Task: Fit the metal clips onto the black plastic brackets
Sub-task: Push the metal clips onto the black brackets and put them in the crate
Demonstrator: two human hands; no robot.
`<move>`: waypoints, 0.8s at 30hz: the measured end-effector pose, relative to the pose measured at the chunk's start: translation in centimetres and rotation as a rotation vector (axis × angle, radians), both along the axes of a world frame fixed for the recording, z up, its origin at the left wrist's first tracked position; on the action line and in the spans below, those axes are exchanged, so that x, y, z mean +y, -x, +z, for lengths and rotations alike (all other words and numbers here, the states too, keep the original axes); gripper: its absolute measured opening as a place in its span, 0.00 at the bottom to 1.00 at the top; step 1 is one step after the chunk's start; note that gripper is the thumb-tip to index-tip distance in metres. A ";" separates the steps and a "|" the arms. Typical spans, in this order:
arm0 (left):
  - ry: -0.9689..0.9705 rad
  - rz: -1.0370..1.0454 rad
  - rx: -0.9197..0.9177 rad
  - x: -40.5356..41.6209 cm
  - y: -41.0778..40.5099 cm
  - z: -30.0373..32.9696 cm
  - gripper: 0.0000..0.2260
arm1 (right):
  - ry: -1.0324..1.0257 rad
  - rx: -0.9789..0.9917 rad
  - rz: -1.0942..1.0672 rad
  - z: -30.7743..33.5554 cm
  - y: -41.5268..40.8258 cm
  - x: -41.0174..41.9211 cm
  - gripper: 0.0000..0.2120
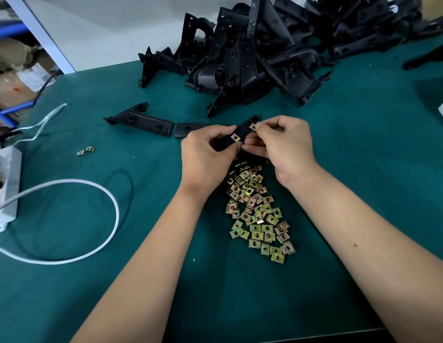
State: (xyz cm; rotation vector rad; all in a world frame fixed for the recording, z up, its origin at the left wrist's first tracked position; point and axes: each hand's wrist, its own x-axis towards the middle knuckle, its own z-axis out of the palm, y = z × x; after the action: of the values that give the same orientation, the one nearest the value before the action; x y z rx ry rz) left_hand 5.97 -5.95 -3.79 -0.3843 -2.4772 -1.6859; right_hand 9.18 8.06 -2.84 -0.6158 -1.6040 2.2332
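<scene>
Together, left hand (pixel 205 154) and right hand (pixel 281 144) gripping one black bracket (pixel 244 131), right fingertips pinching a clip (pixel 253 126).

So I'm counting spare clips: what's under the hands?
The top of the clip pile runs under both hands; how many clips they cover is hidden.

On the worktop (pixel 364 169), a heap of brackets (pixel 265 45) lies at the back, loose clips (pixel 257 211) lie in front between the forearms, two single brackets (pixel 141 120) sit left of the hands, and a cable (pixel 91 256) loops far left.
</scene>
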 end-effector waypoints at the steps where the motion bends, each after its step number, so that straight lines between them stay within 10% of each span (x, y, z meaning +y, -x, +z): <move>1: -0.005 -0.008 -0.001 -0.1 0.1 -0.1 0.14 | 0.003 0.001 0.011 0.0 0.0 0.0 0.04; 7: -0.052 -0.047 -0.033 -0.6 0.8 -0.5 0.13 | 0.011 0.041 0.142 0.0 0.0 1.1 0.12; 12: 0.011 -0.123 -0.017 -2.2 1.8 -0.4 0.13 | -0.322 0.106 0.417 -0.2 -0.3 2.2 0.20; 20: -0.056 -0.295 -0.075 -3.1 2.7 -0.2 0.16 | -1.146 0.138 0.233 -0.6 -0.3 3.3 0.19; 24: -0.054 -0.360 -0.090 -3.2 3.0 -0.2 0.16 | -1.198 0.210 0.307 -0.4 -0.3 3.7 0.18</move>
State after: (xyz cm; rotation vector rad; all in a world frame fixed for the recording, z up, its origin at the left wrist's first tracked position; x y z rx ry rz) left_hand 2.98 -9.10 -3.96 -0.8065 -2.5362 -1.9320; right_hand 9.51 11.75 -3.24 0.2056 -2.5466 1.0174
